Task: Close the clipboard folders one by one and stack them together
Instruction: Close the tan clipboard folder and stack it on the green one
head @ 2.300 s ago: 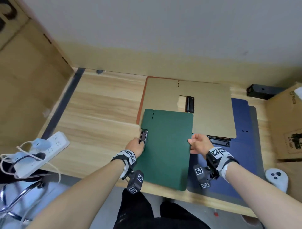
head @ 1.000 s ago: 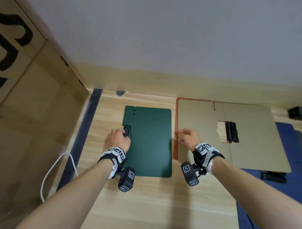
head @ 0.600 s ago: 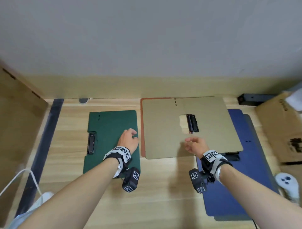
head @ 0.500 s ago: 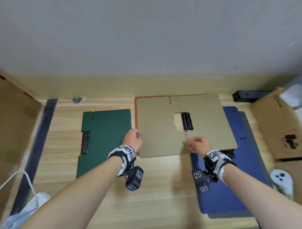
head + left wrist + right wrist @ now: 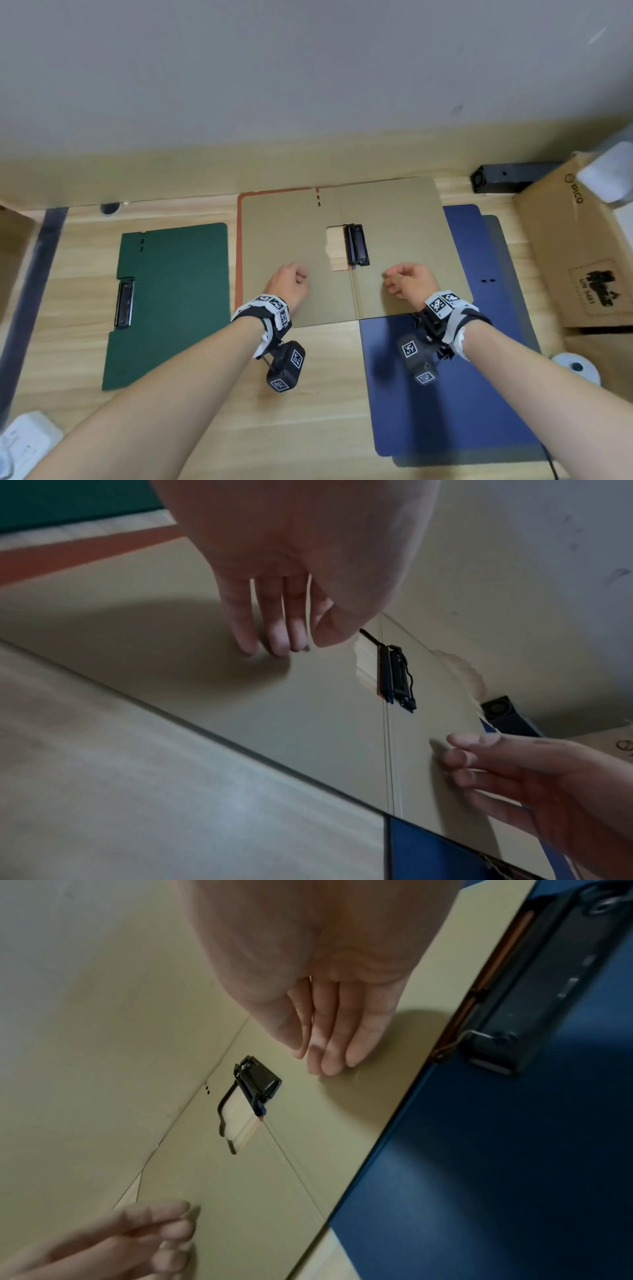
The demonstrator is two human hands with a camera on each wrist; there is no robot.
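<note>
At left of the head view, the green folder (image 5: 168, 305) lies shut and flat on the wooden desk (image 5: 308, 428), clip at its left edge. Judged done: one folder closed and set aside, nothing stacked on it yet.

Centre frame: the orange-backed folder (image 5: 394, 246) lies spread open, tan inside up, black clip (image 5: 357, 248) at the spine fold. Its right leaf overlaps the blue folder (image 5: 445, 394) at lower right; a second black clip (image 5: 534, 982) shows at that overlap in the right wrist view. Whether the blue one is open or shut, cannot tell; a grey edge shows beneath it.

Left hand (image 5: 287, 282) hovers low over the left leaf, fingers loosely extended, holding nothing; fingertips (image 5: 277, 645) near or just touching the leaf, cannot tell which. Right hand (image 5: 409, 282) over the right leaf, fingers relaxed and empty.

Left to do, by judgement: fold the orange folder shut, deal with the blue, then pile all together.
</note>
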